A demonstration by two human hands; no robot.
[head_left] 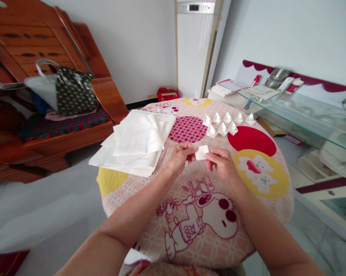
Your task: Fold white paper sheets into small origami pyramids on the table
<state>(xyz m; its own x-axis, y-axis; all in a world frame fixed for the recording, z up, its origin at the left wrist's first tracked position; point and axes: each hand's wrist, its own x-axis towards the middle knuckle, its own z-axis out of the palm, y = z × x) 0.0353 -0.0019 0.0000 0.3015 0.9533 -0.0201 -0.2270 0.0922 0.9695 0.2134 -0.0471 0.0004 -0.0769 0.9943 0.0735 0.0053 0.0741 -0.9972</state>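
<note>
1. Nearest to you are your left arm (104,245) and right arm (265,230), both bare, reaching in over the table.
2. Both reach toward one small white paper (202,152), folded into a little flat block. It is held up between your hands, over the middle of the table.
3. Your left hand (181,156) pinches its left side, with the thumb on top and the fingers curled in.
4. Your right hand (221,163) pinches its right side with the thumb and a finger.
5. Just past your right hand sit eight pointy paper shapes (227,119), five in the back row and three in front.
6. To the left of your hands lies a messy paper pile (132,138). Some top sheets show faint print.
7. Under it all is a pink tablecloth (150,188) with a big dog picture (219,214) and a red spot (251,140).
8. Farther left, a wooden bench (109,96) has a black spotted bag (75,90) on it.
9. Off to the right is a glass shelf (308,119).
10. At the back stands a tall white machine (194,50) by the wall.
</note>
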